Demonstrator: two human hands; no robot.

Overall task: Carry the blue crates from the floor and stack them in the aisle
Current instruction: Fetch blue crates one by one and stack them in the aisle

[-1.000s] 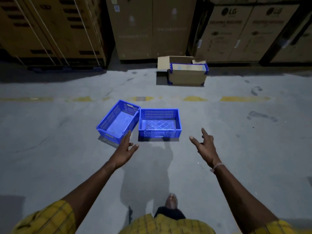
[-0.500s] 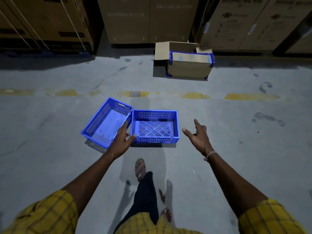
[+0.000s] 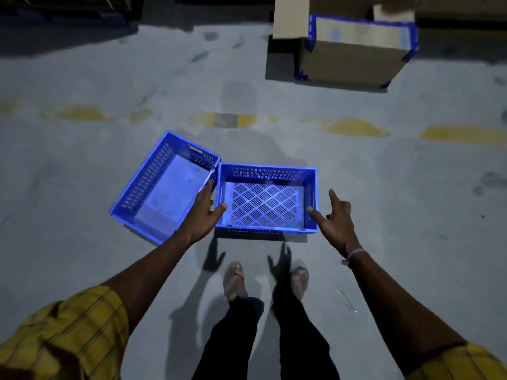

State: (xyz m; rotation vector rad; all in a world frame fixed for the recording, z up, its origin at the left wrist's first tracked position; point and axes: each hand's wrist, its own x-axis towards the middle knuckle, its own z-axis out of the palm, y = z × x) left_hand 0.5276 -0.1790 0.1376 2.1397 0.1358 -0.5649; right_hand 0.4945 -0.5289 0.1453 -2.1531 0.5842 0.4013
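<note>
The lattice-floored blue crate (image 3: 267, 200) sits flat on the concrete floor (image 3: 82, 187) directly ahead of both hands, its long axis running left to right across the person's front, so its two short end walls face one hand each. The left hand (image 3: 204, 215) is spread, fingers straight and thumb reaching over the crate's left end wall; the right hand (image 3: 336, 220) is also spread, forefinger and thumb apart, thumb tip over the right end wall. Neither hand grips anything, and from this angle it is hard to say whether either thumb actually touches the rim or only hovers above it. Both hands are about equally near.

To the outside of the left hand lies the solid-floored blue crate (image 3: 164, 187), skewed, its near corner touching the first crate's far left corner. My judgement is that the left hand has little room between the two crates, while the right hand's outer side is open floor.

Beyond the crates run worn yellow floor markings (image 3: 354, 127), and farther off stands a cardboard box with blue tape (image 3: 354, 50), well apart.
</note>
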